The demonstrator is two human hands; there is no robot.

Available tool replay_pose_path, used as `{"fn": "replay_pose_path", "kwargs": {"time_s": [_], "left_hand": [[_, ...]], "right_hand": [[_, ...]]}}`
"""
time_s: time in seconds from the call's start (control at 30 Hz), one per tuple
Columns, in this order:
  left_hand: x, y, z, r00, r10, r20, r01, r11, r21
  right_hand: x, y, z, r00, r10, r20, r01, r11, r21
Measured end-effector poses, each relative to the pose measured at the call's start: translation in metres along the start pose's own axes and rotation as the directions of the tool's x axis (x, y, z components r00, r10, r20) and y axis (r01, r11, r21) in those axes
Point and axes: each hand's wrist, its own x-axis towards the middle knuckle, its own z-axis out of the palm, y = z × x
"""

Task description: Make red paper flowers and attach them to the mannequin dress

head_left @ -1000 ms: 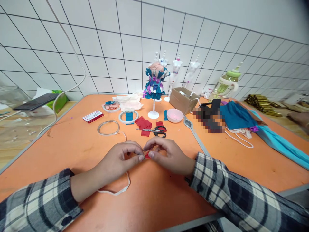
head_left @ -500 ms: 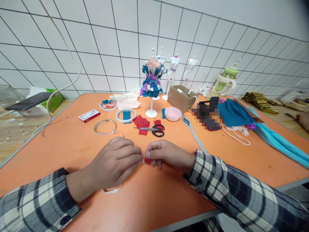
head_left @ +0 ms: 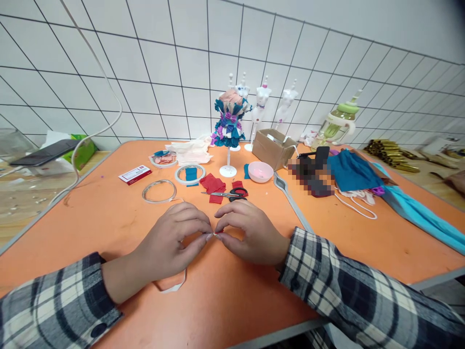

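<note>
Both of my hands meet fingertip to fingertip low over the orange table. My left hand (head_left: 174, 240) is closed in a pinch on the end of a thin white strip, whose loose loop (head_left: 173, 289) comes out beneath the hand. Between thumb and forefinger my right hand (head_left: 252, 230) pinches a small red piece of crepe-like material (head_left: 218, 232), mostly hidden by the fingers. Beyond the hands lie black-handled scissors (head_left: 232, 195) on red pieces (head_left: 211, 183). A narrow tape roll (head_left: 144, 195) lies past my left hand.
A wider tape roll (head_left: 177, 177) lies around a blue piece, near a pink bowl (head_left: 260, 178). Behind stand a dressed mini mannequin (head_left: 229, 116), bare white ones, a cardboard box (head_left: 271, 148) and a bottle (head_left: 337, 123). Blue cloth (head_left: 354, 169) lies right, a red-white box (head_left: 135, 175) left.
My right hand has turned, its fingers now arched and pinching nearer my left fingertips. Less of the red piece shows. The strip's loop below my left hand has shifted slightly.
</note>
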Motion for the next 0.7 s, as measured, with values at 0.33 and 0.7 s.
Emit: {"fn": "replay_pose_path", "kwargs": {"time_s": [0.33,0.7], "left_hand": [[0.001,0.003,0.005,0.988,-0.149,-0.037,0.143,0.982,-0.123],[0.005,0.012,0.01,0.914,-0.405,-0.039,0.372,0.871,-0.321]], "right_hand": [[-0.001,-0.006,-0.003,0.992,-0.096,-0.083,0.08,0.981,-0.175],[-0.001,-0.012,0.0,0.932,-0.301,-0.202,0.153,0.833,-0.532]]}}
